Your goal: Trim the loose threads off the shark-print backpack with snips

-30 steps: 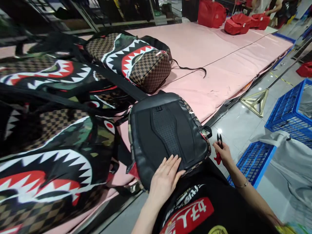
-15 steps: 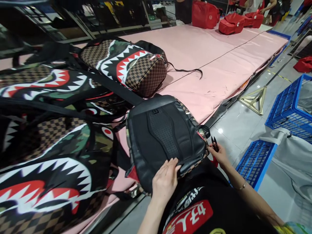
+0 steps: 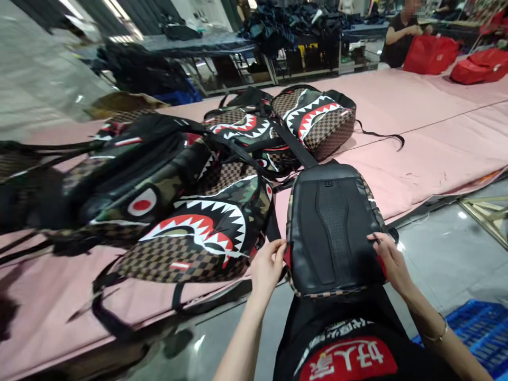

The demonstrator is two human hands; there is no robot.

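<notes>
A backpack [image 3: 333, 227] lies face down at the near edge of the pink table [image 3: 420, 153], its black padded back panel facing up. My left hand [image 3: 268, 267] is closed in a pinch on the backpack's left side edge near the bottom corner. My right hand [image 3: 391, 262] rests against the backpack's right edge, fingers curled round small thread snips [image 3: 381, 264]. Only a dark tip and a bit of the red handle show.
A heap of shark-mouth backpacks [image 3: 198, 233] covers the table to the left, and one more [image 3: 317, 119] stands behind. Red bags [image 3: 432, 53] and a person [image 3: 400, 32] are at the far end. A blue crate [image 3: 480, 333] sits on the floor at my right.
My left hand went from lying flat on the back panel to pinching the backpack's left edge. My right hand with the snips moved in onto the right edge. My view swung left.
</notes>
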